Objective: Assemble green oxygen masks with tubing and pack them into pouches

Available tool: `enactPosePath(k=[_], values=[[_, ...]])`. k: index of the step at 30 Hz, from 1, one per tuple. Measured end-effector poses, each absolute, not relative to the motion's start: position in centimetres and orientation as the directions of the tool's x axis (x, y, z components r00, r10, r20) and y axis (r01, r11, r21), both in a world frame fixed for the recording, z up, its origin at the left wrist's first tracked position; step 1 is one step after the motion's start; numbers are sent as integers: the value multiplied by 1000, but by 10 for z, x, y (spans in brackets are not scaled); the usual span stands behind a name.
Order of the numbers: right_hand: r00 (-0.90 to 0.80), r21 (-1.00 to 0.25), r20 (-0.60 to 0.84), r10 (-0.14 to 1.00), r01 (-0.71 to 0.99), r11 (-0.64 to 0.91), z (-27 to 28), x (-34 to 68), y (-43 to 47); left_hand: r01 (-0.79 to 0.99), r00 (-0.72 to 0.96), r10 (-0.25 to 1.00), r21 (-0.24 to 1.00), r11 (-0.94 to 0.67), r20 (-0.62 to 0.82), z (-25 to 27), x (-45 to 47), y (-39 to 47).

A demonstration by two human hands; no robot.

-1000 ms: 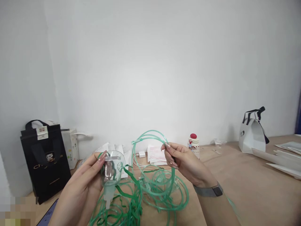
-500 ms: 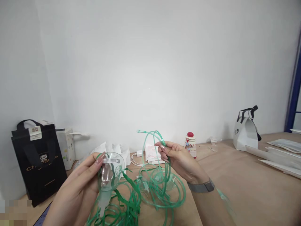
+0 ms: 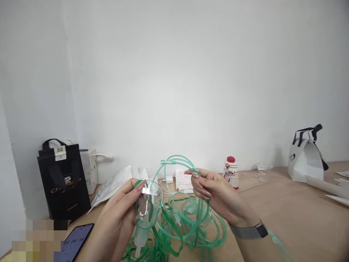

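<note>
My left hand (image 3: 120,211) is closed on the rim of a clear oxygen mask (image 3: 148,203), whose frosted connector points down. A green elastic strap (image 3: 170,233) hangs from the mask. My right hand (image 3: 209,187) pinches a looped bundle of green oxygen tubing (image 3: 180,158), raised above the table. A clear tube connector (image 3: 167,162) shows at the upper left of the loops. Below both hands lies a tangle of more green tubing (image 3: 218,238) and straps, with another clear mask (image 3: 191,207) among it.
Along the wall stand a black paper bag (image 3: 64,182), white packets (image 3: 114,183), a white charger (image 3: 169,179), a red-capped bottle (image 3: 231,173) and a white bag (image 3: 304,160). A phone (image 3: 76,242) lies at lower left. Flat white packaging (image 3: 327,185) lies at right on the brown-covered table (image 3: 289,214).
The view has turned left, so the scene sits further right. The mask and the tubing loops are closer together, and the loops' connector end has tipped lower. Both hands keep their hold.
</note>
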State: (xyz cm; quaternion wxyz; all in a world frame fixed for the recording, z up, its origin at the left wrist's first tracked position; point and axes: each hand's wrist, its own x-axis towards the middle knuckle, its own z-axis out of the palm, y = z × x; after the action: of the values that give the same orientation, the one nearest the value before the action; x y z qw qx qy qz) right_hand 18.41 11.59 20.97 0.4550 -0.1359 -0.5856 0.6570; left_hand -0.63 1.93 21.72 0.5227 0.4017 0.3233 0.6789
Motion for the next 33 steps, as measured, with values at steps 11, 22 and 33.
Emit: enactPosePath(k=[11, 22, 33], values=[[-494, -845, 372, 786, -531, 66, 210, 188, 120, -436, -172, 957, 853, -286, 233, 209, -4, 31], [-466, -845, 348, 814, -532, 56, 211, 189, 121, -587, -260, 964, 782, -211, 65, 212, 8, 31], [-525, -831, 291, 800, -553, -60, 210, 187, 123, -455, -261, 932, 819, -349, 252, 208, 9, 33]])
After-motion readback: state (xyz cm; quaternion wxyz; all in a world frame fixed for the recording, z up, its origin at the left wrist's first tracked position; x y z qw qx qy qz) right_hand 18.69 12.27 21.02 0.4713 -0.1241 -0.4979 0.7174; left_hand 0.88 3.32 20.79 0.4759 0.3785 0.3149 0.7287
